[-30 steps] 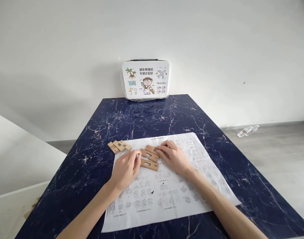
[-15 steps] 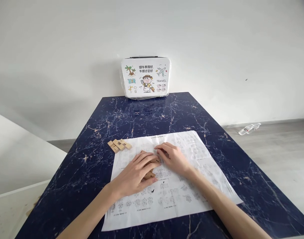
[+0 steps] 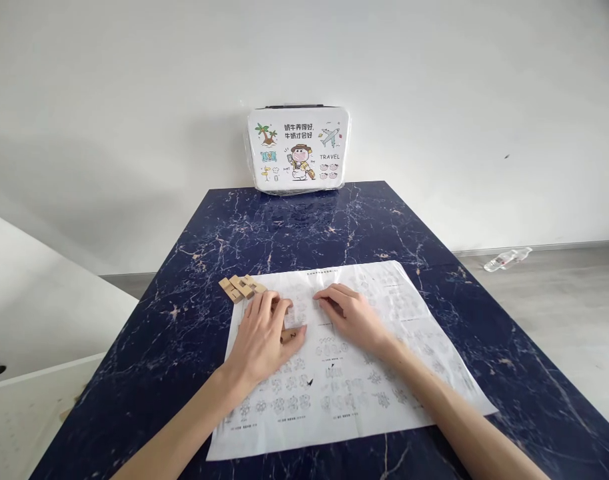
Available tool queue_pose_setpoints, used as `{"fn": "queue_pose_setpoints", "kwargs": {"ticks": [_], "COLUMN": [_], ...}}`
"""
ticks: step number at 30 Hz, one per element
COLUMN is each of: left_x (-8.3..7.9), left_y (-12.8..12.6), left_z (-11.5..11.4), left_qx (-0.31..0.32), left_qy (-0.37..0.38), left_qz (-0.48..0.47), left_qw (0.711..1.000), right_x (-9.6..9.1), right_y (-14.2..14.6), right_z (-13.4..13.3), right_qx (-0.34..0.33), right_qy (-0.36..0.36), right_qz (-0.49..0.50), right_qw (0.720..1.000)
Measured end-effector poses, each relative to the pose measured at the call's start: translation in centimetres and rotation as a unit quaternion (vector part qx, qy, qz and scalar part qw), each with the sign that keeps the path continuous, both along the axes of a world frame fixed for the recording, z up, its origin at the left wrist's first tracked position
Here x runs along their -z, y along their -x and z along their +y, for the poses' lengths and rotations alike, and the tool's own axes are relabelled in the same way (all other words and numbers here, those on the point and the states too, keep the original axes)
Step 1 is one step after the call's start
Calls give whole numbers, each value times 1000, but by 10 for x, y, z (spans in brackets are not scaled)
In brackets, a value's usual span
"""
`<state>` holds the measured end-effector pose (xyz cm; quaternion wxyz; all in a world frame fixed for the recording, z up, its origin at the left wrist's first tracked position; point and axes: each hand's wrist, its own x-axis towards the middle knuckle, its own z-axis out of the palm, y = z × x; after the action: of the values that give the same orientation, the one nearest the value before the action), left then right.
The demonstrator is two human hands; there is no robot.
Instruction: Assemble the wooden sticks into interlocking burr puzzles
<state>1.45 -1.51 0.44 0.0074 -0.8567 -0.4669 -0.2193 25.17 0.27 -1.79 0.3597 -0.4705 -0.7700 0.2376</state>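
Note:
My left hand (image 3: 264, 337) is curled over wooden blocks on the left half of the printed sheet (image 3: 384, 427). One wooden block (image 3: 290, 335) with a black mark shows between its thumb and fingers; the rest are mostly hidden under the palm. To its right, my right hand (image 3: 352, 313) rests on the sheet with the fingers bent and the tips pressed together. Whatever those fingertips hold, if anything, is hidden. Several more wooden blocks (image 3: 236, 288) lie side by side at the sheet's far left corner, just beyond my left hand.
The sheet lies on a dark blue marbled table (image 3: 304, 233). At the far end, a white case (image 3: 329, 177) with cartoon prints stands against the wall. A clear plastic bottle (image 3: 507, 259) is on the floor to the right. A pale surface (image 3: 29, 407) adjoins the lower left.
My left hand has shifted left and its fingers have curled in, drawing the wooden blocks away from my right hand. The right hand stays nearly in place. The view has tilted slightly.

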Motion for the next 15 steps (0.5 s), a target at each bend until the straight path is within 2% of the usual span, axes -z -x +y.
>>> {"fn": "queue_pose_setpoints", "kwargs": {"ticks": [7, 12, 15], "left_x": [-13, -23, -26], "left_y": [17, 32, 32], "left_z": [15, 26, 25], "left_qx": [-20, 20, 58], "left_qy": [-62, -93, -106], "left_qz": [33, 36, 7], "left_qw": [997, 995, 993], "right_x": [1, 4, 3], "right_y": [0, -1, -1], "right_z": [-1, 0, 0], "right_qx": [1, 0, -1], "right_qy": [1, -10, -7], "right_qz": [0, 3, 2], "right_qw": [1000, 1000, 1000]}}
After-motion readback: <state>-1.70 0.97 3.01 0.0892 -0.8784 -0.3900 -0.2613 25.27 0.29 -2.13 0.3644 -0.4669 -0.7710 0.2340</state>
